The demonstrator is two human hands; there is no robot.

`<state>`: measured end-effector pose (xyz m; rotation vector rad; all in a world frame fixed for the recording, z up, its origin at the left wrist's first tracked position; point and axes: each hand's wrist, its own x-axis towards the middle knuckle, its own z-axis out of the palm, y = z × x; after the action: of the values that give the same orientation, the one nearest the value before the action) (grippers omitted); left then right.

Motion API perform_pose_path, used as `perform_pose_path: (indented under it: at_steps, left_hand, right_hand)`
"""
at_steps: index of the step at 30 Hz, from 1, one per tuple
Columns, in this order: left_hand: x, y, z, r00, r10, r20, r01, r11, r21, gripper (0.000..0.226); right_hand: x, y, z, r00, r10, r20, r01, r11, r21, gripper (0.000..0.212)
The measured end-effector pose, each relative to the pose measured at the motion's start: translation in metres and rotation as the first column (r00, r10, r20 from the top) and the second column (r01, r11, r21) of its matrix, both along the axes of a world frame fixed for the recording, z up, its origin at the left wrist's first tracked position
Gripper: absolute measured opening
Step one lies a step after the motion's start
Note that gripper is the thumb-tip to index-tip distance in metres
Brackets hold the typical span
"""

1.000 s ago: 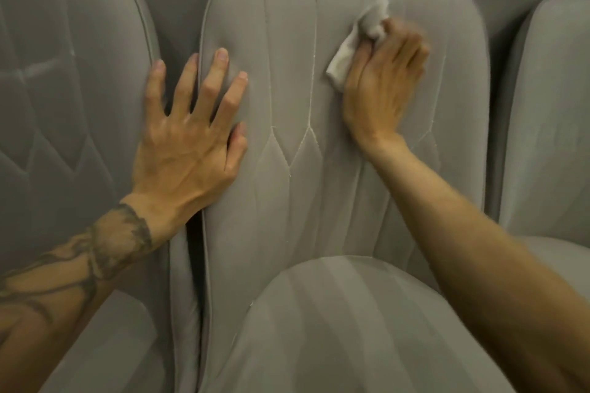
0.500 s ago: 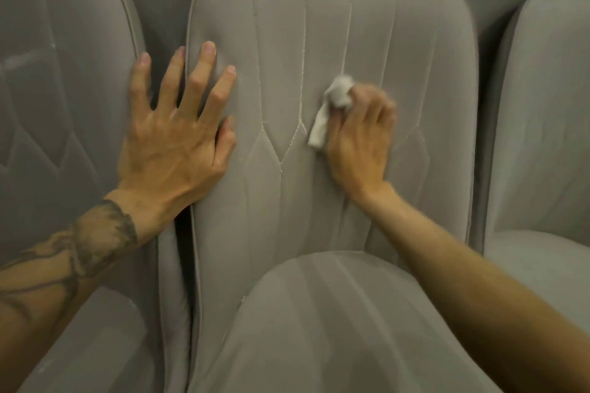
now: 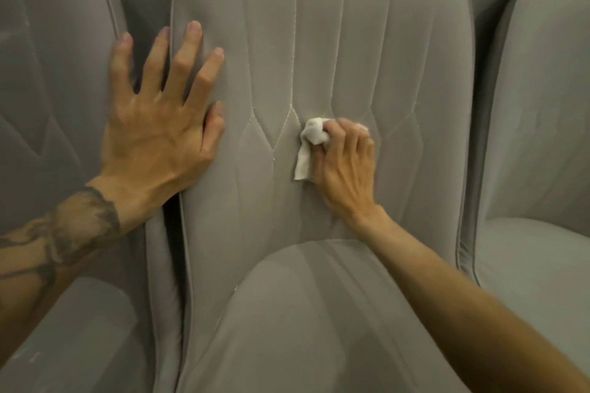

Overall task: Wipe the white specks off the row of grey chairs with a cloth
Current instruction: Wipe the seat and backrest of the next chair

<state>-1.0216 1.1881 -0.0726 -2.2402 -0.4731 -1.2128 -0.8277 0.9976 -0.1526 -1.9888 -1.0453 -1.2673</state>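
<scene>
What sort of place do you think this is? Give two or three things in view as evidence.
Probably a furniture showroom, store or dining space; it cannot be settled. Identical grey upholstered chairs stand packed side by side: the middle chair, one at left, another at right.

Cloth (image 3: 309, 145) on middle chair (image 3: 319, 41) backrest

Left chair (image 3: 48, 105) cut off by left edge and top, only part of backrest and seat seen. Right chair (image 3: 542, 105) cut off by right edge. Middle chair (image 3: 287, 25) seat runs off the bottom. Both forearms leave the frame at the lower corners. Cloth (image 3: 311, 143) mostly bunched under the right hand (image 3: 346, 166); right fingertips curled out of sight. Left hand (image 3: 159, 128) covers the gap between chairs. White specks in the seams too small to make out clearly.
</scene>
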Motion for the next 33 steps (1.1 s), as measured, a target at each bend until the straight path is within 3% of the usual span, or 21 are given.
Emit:
perform_pose_path:
  at_steps: [2, 4, 6, 8, 11, 13, 14, 16, 18, 19, 22, 24, 27, 30, 33]
  left_hand:
    - [-0.001, 0.000, -0.001, 1.000, -0.002, 0.010, 0.002, 1.000, -0.004, 0.060]
    - [0.000, -0.001, -0.001, 1.000, -0.001, 0.010, 0.001, 1.000, 0.005, 0.059]
    - [0.000, 0.000, 0.000, 1.000, -0.003, 0.001, 0.003, 1.000, 0.003, 0.059]
    - [0.000, -0.001, -0.001, 1.000, -0.004, 0.001, 0.004, 1.000, 0.007, 0.059]
    - [-0.001, -0.001, 0.000, 1.000, -0.009, -0.006, 0.009, 1.000, 0.002, 0.059]
    - [-0.002, -0.001, 0.000, 1.000, -0.014, -0.003, 0.014, 1.000, -0.012, 0.059]
    - [-0.003, -0.003, 0.000, 1.000, -0.008, -0.001, 0.008, 1.000, -0.014, 0.059]
    - [-0.003, -0.005, 0.001, 1.000, 0.006, -0.005, -0.006, 1.000, -0.004, 0.059]
    - [-0.002, -0.003, 0.001, 1.000, 0.010, -0.012, -0.010, 1.000, -0.004, 0.059]
    - [-0.002, -0.002, 0.001, 1.000, 0.012, -0.015, -0.012, 1.000, -0.002, 0.059]
    - [-0.002, -0.004, 0.001, 0.999, 0.028, -0.024, -0.027, 1.000, 0.007, 0.059]
    - [-0.002, -0.003, 0.001, 0.999, 0.021, -0.029, -0.021, 1.000, -0.006, 0.059]
    - [-0.002, -0.005, 0.002, 0.999, 0.034, -0.029, -0.034, 0.999, -0.005, 0.059]
    - [-0.002, -0.006, 0.002, 0.999, 0.026, -0.026, -0.027, 1.000, -0.010, 0.058]
    - [-0.002, -0.007, 0.001, 0.999, 0.034, -0.015, -0.034, 0.999, 0.011, 0.055]
  right_hand:
    - [0.030, -0.018, 0.023, 0.993, -0.115, 0.016, 0.113, 0.991, 0.074, 0.025]
    - [0.048, -0.024, 0.043, 0.969, -0.230, -0.095, 0.248, 0.924, 0.293, 0.033]
    - [0.035, -0.008, 0.031, 0.958, -0.221, -0.180, 0.278, 0.869, 0.409, 0.031]
    - [0.005, 0.014, -0.008, 0.980, -0.118, -0.160, 0.167, 0.926, 0.338, 0.028]
    - [-0.023, 0.013, -0.051, 0.996, 0.062, -0.064, -0.061, 0.998, 0.027, 0.027]
    - [-0.004, -0.004, -0.040, 0.999, 0.048, 0.003, -0.047, 0.998, -0.042, 0.028]
    - [0.008, -0.008, -0.027, 1.000, -0.002, -0.006, 0.003, 1.000, 0.013, 0.029]
    - [0.023, -0.005, 0.005, 0.981, -0.120, -0.150, 0.157, 0.951, 0.268, 0.029]
    - [0.009, 0.020, 0.022, 0.958, -0.099, -0.271, 0.221, 0.854, 0.471, 0.029]
    - [-0.009, 0.036, 0.022, 0.966, -0.029, -0.257, 0.158, 0.853, 0.497, 0.030]
    - [-0.070, 0.073, -0.001, 0.965, 0.200, -0.172, -0.147, 0.949, 0.279, 0.033]
    - [-0.069, 0.066, -0.004, 0.965, 0.232, -0.122, -0.210, 0.962, 0.172, 0.031]
    - [-0.028, 0.056, 0.042, 0.985, 0.122, -0.122, -0.076, 0.940, 0.332, 0.025]
    - [-0.026, 0.072, 0.080, 0.974, 0.095, -0.208, 0.029, 0.851, 0.524, 0.024]
    - [-0.074, 0.085, 0.051, 0.943, 0.306, -0.132, -0.256, 0.918, 0.303, 0.027]
